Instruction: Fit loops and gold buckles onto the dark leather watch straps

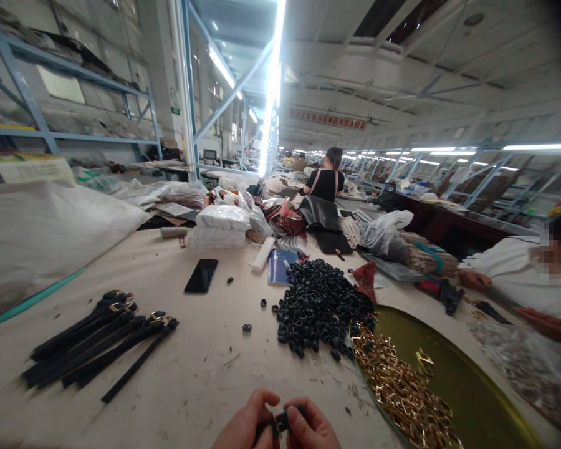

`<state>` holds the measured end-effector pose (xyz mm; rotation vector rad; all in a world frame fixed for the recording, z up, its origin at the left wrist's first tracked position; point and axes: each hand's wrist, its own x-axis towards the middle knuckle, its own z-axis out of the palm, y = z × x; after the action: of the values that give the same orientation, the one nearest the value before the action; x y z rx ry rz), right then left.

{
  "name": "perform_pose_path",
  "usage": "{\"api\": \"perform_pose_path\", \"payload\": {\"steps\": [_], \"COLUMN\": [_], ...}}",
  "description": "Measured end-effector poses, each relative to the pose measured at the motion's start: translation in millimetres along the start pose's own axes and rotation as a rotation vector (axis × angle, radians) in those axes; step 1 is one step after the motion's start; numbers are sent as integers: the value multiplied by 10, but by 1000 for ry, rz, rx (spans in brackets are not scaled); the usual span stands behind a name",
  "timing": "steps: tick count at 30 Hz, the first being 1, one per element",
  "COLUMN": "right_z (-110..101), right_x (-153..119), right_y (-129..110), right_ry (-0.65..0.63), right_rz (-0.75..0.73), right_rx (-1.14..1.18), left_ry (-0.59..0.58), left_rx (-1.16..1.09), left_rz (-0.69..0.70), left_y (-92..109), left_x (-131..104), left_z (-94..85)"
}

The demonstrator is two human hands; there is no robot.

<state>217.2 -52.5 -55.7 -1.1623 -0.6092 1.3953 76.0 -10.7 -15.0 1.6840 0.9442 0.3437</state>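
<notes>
Hands pinching a small black part low over the desk (191, 380).
Left hand (243, 427) and right hand (311, 430) grip the strap piece (280, 421) tightly; a slip may drop it among loops (315, 308).

- Black phone (201, 275) lies flat on the table (168, 374) ahead of you, well apart from the strap pile.
- Blue booklet (280, 266) sits just beside the white tube (263, 254).
- White stacked bags (222, 226) sit farther back.
- Large white sack (42, 237) fills your left.
- A co-worker's hand (472, 279) rests at the right; another person (326, 181) sits far off.
</notes>
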Motion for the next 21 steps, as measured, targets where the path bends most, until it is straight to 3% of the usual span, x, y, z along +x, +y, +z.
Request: {"api": "perform_pose_path", "payload": {"steps": [3, 7, 11, 17, 21], "right_z": [125, 175, 152, 164, 199], "right_x": [-187, -442, -637, -807, -860], "right_y": [-80, -124, -78, 25, 52], "right_ry": [-11, 20, 38, -161, -146], "right_rz": [-59, -85, 36, 259, 266], "right_rx": [-88, -74, 179, 326, 389], "left_ry": [94, 80, 101, 146, 155], "left_rx": [-60, -100, -14, 273, 323], "left_rz": [42, 17, -61, -89, -99], "left_y": [87, 209, 280, 319, 271], "left_x": [-148, -315, -454, -576, -576], "left_z": [29, 29, 30, 83, 94]}}
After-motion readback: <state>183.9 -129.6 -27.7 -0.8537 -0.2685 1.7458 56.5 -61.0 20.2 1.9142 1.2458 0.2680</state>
